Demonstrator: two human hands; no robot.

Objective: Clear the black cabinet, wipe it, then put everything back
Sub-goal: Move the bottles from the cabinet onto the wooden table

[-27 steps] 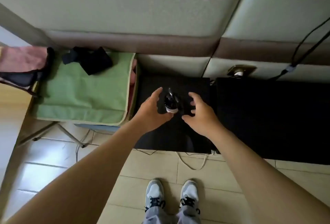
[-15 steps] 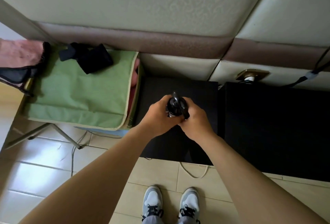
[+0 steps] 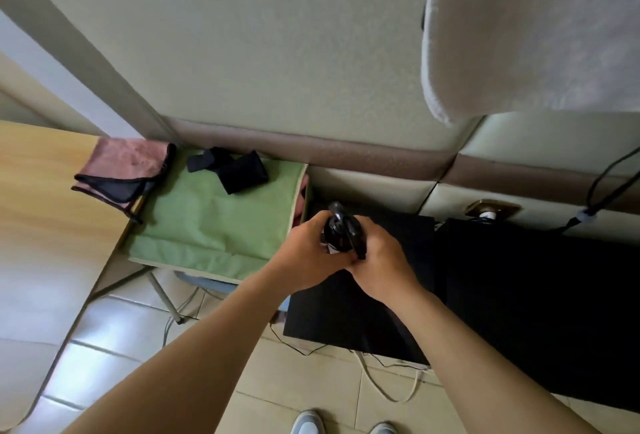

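Looks like a small black bottle (image 3: 337,233) with a white label low on it, over the left rear of the cabinet (image 3: 346,309) top, near the wall. Can't tell whether lifted clear or resting on the top. Clamped from both sides: left hand (image 3: 304,257) with fingers curled round its left flank, right hand (image 3: 384,260) wrapped over the right flank and what seems a black lever-like part. Heels of both hands touching below it.

Reads as the clear-out step, with no other item visible on that top.

- Lift straight up first, no dragging across the black surface.
- Keep upright. Cap state unknown, so assume a possible leak.
- Go one-handed only once the grip feels secure. Prefer the right, wrapped furthest round.
- Avoid squeezing the lever part.

Drop-off options: green pad (image 3: 214,226) just left of the cabinet, with a black pouch (image 3: 242,172) at its back. Soft, so likely tippy for an upright bottle. Better the wood table (image 3: 45,198) further left, beside the pink cloth (image 3: 128,160), itself a probable pick for the wipe.

Mind the cables (image 3: 398,400) on the floor in front of the cabinet when stepping left, and the white towel (image 3: 526,35) hanging up right.
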